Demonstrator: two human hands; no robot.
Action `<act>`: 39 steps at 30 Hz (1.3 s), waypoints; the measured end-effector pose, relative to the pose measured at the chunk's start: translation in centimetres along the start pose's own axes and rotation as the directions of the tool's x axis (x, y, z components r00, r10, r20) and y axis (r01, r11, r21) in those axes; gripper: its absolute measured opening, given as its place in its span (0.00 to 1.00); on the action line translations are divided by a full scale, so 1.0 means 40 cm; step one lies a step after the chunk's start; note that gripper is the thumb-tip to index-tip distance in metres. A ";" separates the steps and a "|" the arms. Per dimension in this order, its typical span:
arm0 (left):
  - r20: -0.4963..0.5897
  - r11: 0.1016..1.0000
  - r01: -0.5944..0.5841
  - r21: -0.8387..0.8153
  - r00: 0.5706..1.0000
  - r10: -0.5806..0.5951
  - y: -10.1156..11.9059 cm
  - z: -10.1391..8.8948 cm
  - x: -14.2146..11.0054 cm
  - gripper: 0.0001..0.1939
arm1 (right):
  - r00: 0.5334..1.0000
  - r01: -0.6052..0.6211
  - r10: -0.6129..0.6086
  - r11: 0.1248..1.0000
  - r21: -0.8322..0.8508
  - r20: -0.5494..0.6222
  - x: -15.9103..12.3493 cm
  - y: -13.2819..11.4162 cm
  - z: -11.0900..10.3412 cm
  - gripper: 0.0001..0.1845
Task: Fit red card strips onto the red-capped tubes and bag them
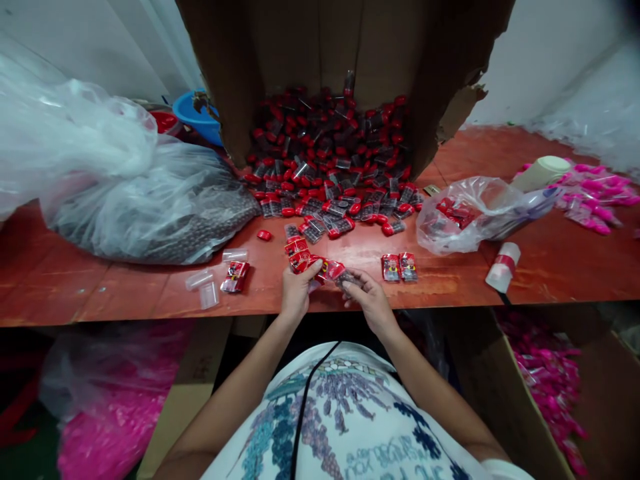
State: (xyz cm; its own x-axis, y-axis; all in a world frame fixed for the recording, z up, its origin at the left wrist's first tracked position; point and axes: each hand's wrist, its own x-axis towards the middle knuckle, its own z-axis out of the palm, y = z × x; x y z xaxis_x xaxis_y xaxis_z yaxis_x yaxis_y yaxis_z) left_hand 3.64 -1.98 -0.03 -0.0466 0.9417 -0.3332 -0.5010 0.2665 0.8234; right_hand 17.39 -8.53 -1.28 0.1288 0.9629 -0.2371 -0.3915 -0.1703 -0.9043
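My left hand [297,290] is closed, thumb on top, on a strip of red printed sleeves [299,255] at the table's front edge. My right hand [370,297] pinches a small clear container of dark beads [342,276], which meets the right end of the red sleeves. Whether the container is inside a sleeve I cannot tell. To the right lie two red printed packets [399,267] side by side. Left of my hands is a stack of red printed sleeves [235,276], with several clear plastic tubes [208,295] and a loose red cap [264,235] nearby.
A torn cardboard box [450,80] spills red-capped bead containers [330,160] onto the red table [150,293]. A plastic bag of dark beads [165,207] lies left. At right are a clear bag [450,220], a white roll [504,267] and pink items [595,193].
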 end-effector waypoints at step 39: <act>0.142 0.989 -0.107 0.102 0.986 0.092 0.014 0.018 -0.061 0.29 | 0.906 0.423 -0.367 0.757 -0.498 0.213 -0.048 -0.037 -0.027 0.20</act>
State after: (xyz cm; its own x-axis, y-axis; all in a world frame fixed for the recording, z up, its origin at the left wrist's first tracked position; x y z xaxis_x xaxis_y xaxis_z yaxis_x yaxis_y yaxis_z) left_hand 4.10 -3.99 1.58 0.0303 0.9819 -0.1872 -0.4025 0.1834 0.8969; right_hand 18.70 -10.37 0.12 0.0665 0.9791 0.1922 0.2120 0.1744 -0.9616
